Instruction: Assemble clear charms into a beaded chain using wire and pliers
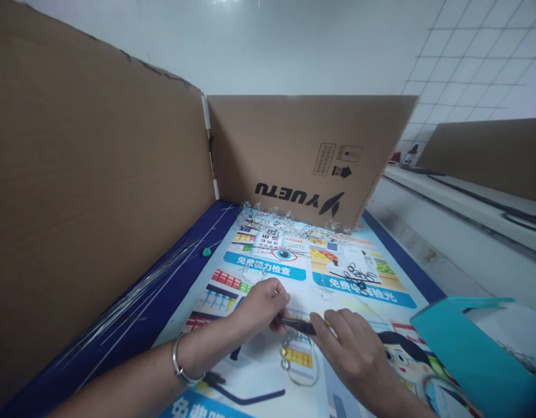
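My left hand point(261, 305), with a silver bracelet point(181, 363) on its wrist, is closed in a pinch on one end of a small dark tool point(299, 326). My right hand point(352, 348) is closed on the tool's other end. Both hands meet low over a printed poster point(268, 264) that covers the table. Just below the tool lies a thin wire ring point(303, 371) with small beads on it. What the tool's tip grips is too small to make out.
Cardboard walls stand at the left point(89, 191) and at the back point(303, 151). Clear beads point(289, 223) lie along the back wall, small dark rings point(359, 274) on the poster, thin wires point(133, 302) at the left. A teal box point(472, 348) sits at the right.
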The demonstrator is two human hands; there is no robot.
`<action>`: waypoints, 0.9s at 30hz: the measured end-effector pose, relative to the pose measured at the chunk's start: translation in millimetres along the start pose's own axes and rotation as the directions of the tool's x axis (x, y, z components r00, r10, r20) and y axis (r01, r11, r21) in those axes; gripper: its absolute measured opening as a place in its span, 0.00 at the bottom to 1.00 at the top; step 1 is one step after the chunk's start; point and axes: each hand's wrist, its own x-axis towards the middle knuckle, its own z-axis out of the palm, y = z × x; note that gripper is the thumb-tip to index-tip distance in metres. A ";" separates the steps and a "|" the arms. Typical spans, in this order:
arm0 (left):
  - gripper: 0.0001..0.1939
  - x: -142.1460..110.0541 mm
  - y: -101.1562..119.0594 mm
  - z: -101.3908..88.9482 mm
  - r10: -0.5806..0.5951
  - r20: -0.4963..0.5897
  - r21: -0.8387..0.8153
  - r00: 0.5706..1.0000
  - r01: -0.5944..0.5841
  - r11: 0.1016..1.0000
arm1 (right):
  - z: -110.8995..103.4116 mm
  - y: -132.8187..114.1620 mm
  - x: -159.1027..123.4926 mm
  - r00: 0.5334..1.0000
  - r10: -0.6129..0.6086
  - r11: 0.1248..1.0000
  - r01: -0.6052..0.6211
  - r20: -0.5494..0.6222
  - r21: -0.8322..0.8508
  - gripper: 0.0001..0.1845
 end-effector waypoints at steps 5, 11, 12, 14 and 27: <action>0.08 0.1 2.5 -1.5 0.093 -0.003 0.081 0.996 -0.092 0.992 | -0.4 -2.5 2.2 0.999 0.046 0.997 -0.048 0.025 0.066 0.09; 0.07 -4.9 8.4 -5.0 0.198 0.014 0.262 0.980 -0.195 0.945 | 3.4 -7.8 1.2 0.984 0.152 0.965 -0.168 0.096 0.203 0.14; 0.07 -5.7 9.1 -5.5 0.211 0.017 0.301 0.977 -0.206 0.931 | 3.6 -8.3 0.9 0.979 0.170 0.957 -0.192 0.115 0.216 0.15; 0.07 -7.2 10.3 -6.3 0.234 0.028 0.377 0.972 -0.228 0.898 | 3.2 -9.0 0.7 0.965 0.196 0.943 -0.235 0.175 0.236 0.18; 0.08 -12.3 14.3 -7.1 0.300 0.141 0.715 0.943 -0.307 0.628 | -3.6 -10.9 5.1 0.968 0.167 0.960 -0.202 0.186 0.192 0.21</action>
